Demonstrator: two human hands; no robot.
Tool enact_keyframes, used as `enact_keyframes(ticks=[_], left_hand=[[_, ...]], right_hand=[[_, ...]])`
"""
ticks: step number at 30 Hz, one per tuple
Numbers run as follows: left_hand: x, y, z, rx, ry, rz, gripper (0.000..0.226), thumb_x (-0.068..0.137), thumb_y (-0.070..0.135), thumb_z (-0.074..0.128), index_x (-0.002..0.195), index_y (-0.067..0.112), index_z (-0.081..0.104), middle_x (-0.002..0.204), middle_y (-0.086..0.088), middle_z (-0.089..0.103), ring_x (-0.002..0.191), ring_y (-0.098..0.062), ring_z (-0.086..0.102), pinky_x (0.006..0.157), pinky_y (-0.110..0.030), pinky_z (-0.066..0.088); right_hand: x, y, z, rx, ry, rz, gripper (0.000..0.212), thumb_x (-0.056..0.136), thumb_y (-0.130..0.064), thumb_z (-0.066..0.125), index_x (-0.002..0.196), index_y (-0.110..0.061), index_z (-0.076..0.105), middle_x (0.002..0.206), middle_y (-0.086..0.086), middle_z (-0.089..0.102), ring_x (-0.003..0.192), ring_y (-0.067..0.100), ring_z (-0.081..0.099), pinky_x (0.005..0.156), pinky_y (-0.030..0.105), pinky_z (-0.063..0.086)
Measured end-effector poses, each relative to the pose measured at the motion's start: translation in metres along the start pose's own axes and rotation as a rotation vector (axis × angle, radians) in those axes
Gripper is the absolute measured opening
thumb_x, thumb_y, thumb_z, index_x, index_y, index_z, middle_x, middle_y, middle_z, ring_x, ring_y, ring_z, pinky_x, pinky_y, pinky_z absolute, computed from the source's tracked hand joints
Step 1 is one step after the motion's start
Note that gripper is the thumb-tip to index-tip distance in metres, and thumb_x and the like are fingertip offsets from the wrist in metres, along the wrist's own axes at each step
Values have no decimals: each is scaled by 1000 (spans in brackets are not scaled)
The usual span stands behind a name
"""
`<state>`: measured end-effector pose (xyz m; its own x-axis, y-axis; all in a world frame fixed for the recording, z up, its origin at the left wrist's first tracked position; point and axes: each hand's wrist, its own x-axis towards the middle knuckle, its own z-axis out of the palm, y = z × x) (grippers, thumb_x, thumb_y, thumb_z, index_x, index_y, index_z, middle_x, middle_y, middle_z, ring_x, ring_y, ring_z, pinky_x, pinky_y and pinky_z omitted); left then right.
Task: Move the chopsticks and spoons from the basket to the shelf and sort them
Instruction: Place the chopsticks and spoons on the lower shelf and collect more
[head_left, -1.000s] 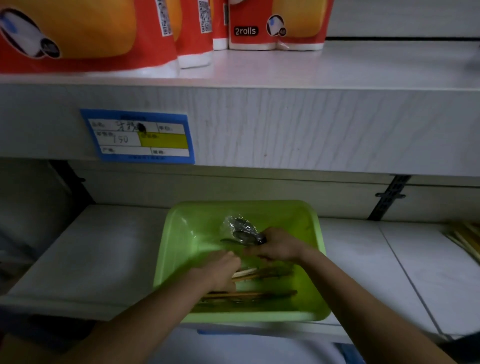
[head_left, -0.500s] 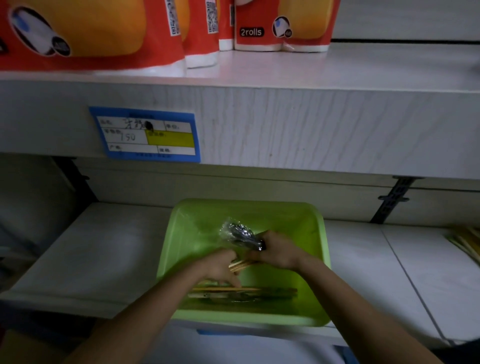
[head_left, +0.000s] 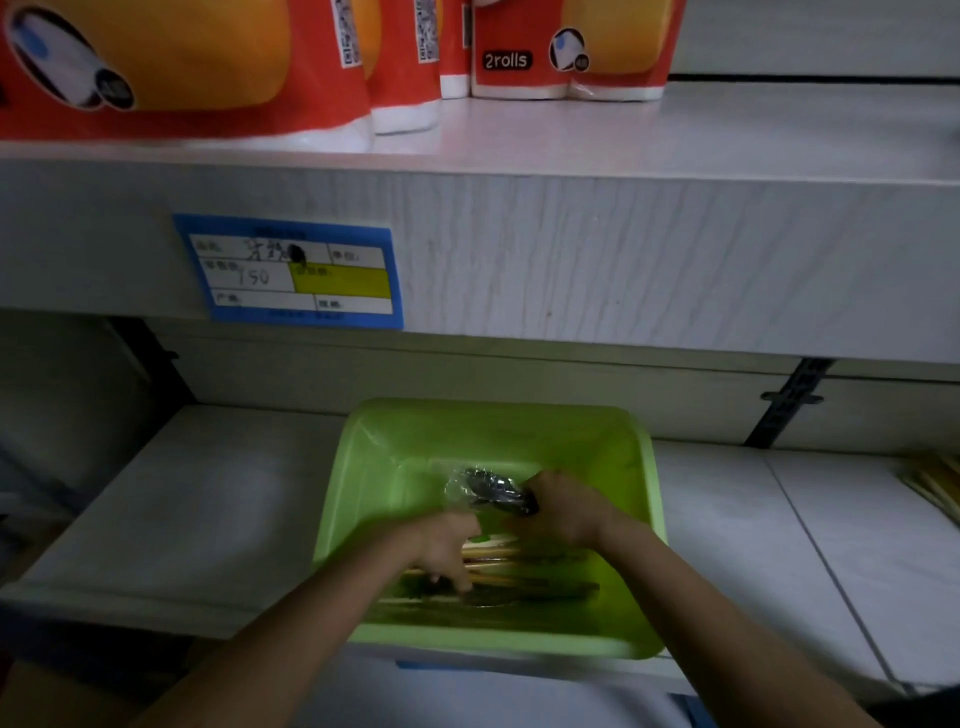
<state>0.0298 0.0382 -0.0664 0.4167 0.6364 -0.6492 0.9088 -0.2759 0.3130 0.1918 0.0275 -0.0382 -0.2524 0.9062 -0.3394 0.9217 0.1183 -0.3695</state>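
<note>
Low in the centre of the frame, the left hand (head_left: 448, 550) reaches down into the green basket (head_left: 363, 499), fingers curled over a few pale chopsticks (head_left: 540, 564) that lie across the basket floor. It looks like a grip, though blur softens it. Just to its upper right, the right hand (head_left: 569, 512) is closed around a bundle of spoons (head_left: 488, 491) in crinkled clear wrap, held just above the chopsticks. The basket sits on the lower shelf (head_left: 208, 514). At the right edge of the frame some pale sticks (head_left: 935, 491) lie on that shelf. Above, a blue price label (head_left: 291, 273) is stuck to the upper board, and red packs (head_left: 566, 57) stand on top.
</note>
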Motion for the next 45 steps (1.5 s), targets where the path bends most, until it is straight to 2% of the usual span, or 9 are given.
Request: enact_keyframes(ticks=[5,10,17,22,25,28,32,36,45], left_hand=[[1,-2,0,46,-13,-7,58,84,20,66,133,8,38,134,-10,46,110,-21,51,89,-28,43],[0,1,-4,82,-46,13,54,87,19,61,133,5,38,135,-12,44,120,-26,47,89,-28,41],[-1,-5,-11,-9,-23,-25,73,89,48,52,147,16,23,155,-6,21,140,-25,26,112,-38,28],[-5,-6,-18,-140,-40,-117,50,94,45,43,133,15,48,129,-3,51,118,-20,49,101,-30,37],[-5,-9,-22,-231,-6,-145,45,96,32,44,131,4,49,127,-11,57,107,-18,56,98,-30,41],[1,-11,-25,-234,100,-57,46,89,1,53,133,2,42,118,-14,57,83,-13,52,61,-17,44],[7,-13,-28,-239,154,11,28,90,4,54,117,0,57,76,3,53,65,-13,50,51,-18,36],[8,-12,-29,-253,162,31,28,90,18,59,114,5,58,84,-2,62,57,-6,49,45,-13,36],[9,-14,-31,-212,220,4,29,90,22,59,111,2,59,91,-9,58,75,-17,51,52,-21,34]], right_hand=[[1,0,1,25,-62,21,25,85,-34,59,67,-17,56,97,18,68,94,29,64,71,30,46],[3,2,2,45,-59,41,29,81,-28,59,55,-20,50,72,3,70,85,22,69,79,33,54],[1,-2,3,-21,35,12,36,85,-45,58,63,-18,48,99,16,66,96,31,62,67,27,38],[-8,-12,-3,70,7,-35,44,82,-48,63,51,-22,43,61,5,57,70,22,60,52,25,37],[-12,-11,1,86,-84,-85,21,85,-30,63,75,-13,69,84,12,73,81,17,68,61,19,44],[-14,-9,7,76,-176,-98,17,88,-15,57,101,-7,65,108,19,67,101,29,64,76,29,47],[-12,-12,17,-96,-260,-89,27,83,-31,67,103,-14,61,117,17,62,109,30,57,72,25,36],[-8,-15,27,-288,-231,-80,42,82,-38,66,110,-7,63,120,18,60,113,32,56,86,36,47],[-4,-11,15,-247,-170,-123,5,95,-20,45,95,-19,50,127,19,54,117,31,52,83,34,40]])
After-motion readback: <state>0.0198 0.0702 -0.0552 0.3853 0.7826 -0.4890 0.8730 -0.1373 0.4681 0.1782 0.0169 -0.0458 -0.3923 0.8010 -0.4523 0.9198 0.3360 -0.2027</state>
